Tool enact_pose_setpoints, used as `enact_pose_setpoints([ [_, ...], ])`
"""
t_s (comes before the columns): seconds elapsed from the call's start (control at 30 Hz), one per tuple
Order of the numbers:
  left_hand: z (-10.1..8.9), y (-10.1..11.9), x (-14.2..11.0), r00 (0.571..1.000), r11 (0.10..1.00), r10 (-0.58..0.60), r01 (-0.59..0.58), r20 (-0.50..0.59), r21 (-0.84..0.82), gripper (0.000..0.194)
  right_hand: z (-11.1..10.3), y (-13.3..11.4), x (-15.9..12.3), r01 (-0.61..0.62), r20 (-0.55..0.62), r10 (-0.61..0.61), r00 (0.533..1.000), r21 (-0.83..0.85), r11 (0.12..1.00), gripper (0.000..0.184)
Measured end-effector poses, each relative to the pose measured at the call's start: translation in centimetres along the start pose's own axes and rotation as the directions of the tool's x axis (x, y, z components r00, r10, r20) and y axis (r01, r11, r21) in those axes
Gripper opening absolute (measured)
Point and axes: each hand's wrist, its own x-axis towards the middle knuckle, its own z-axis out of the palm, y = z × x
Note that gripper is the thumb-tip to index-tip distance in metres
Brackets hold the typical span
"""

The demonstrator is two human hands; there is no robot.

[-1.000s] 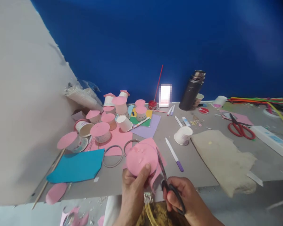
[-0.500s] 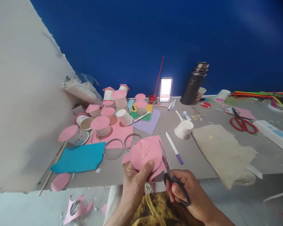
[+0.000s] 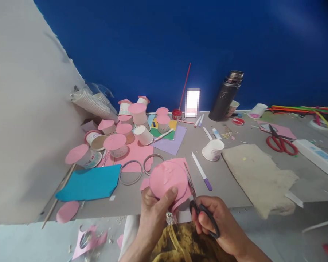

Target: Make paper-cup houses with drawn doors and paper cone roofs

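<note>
My left hand (image 3: 155, 209) grips a pink paper disc (image 3: 168, 181) stuck on something hidden underneath, thumb pressed on its lower rim. My right hand (image 3: 213, 222) holds black-handled scissors (image 3: 198, 202), their blades running up along the disc's right edge, where a strip of pink paper (image 3: 183, 198) hangs off. Both hands hover over the near edge of the grey table (image 3: 229, 182).
Paper cups topped with pink discs (image 3: 117, 143) crowd the left. Close by lie a blue sheet (image 3: 90, 183), two wire rings (image 3: 131, 173), a purple-tipped marker (image 3: 202, 171), a white cup (image 3: 213, 149) and a beige cloth (image 3: 259, 180). Red scissors (image 3: 280, 142) and a dark flask (image 3: 225, 96) sit farther off.
The scissors' blades have shifted a little along the disc's right edge and the disc has turned slightly in my left hand. The view has tilted down a bit.
</note>
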Motion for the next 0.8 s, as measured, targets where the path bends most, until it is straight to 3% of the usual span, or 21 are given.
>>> enact_pose_setpoints([
  [0.8,-0.2,-1.0,0.2,0.999,0.999,0.005,-0.007,0.039,0.049,0.04,-0.3,-0.1,-0.5,0.031,0.01,-0.03,0.999,-0.039,0.999,0.065],
])
